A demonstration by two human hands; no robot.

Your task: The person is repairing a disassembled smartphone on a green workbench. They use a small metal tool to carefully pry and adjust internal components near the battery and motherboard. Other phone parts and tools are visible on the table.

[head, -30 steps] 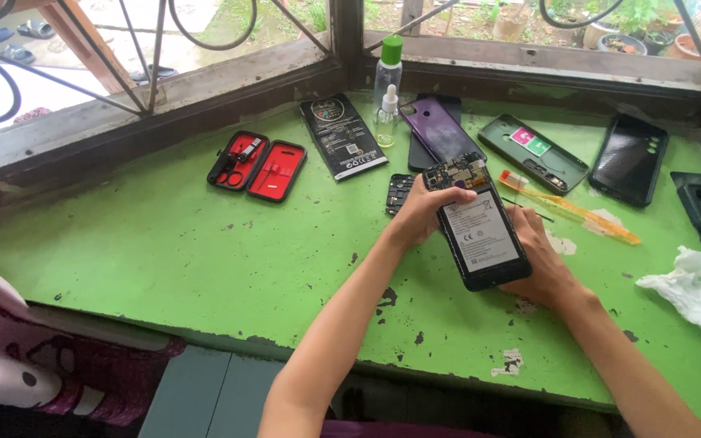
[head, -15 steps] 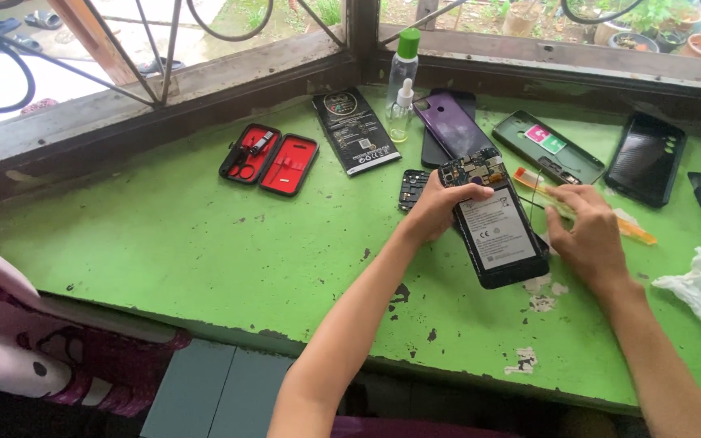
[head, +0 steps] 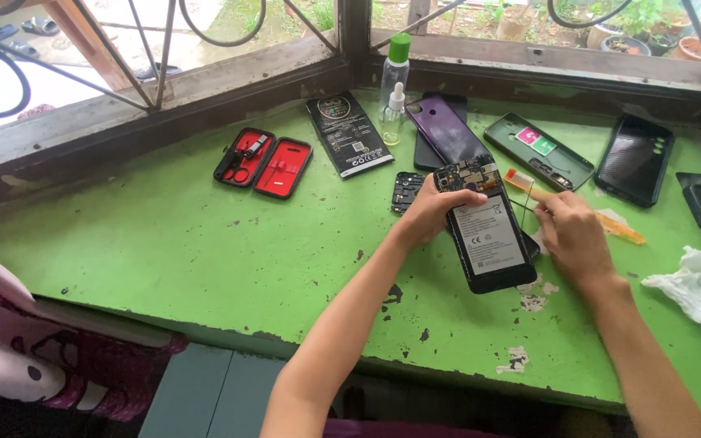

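Left hand (head: 432, 212) grips the opened phone (head: 487, 231) mid-tabletop; right hand (head: 571, 234), fingers loosely spread, touches orange tweezers (head: 578, 207) beside it.

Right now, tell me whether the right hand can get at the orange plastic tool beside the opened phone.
Probably yes. The right hand lies just beside the orange plastic tool, its fingers already at it, and nothing stands between; the left hand holds the opened phone alongside.

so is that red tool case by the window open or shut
Open. The red tool case lies spread flat on the green table, both red-lined halves facing up with small tools showing.
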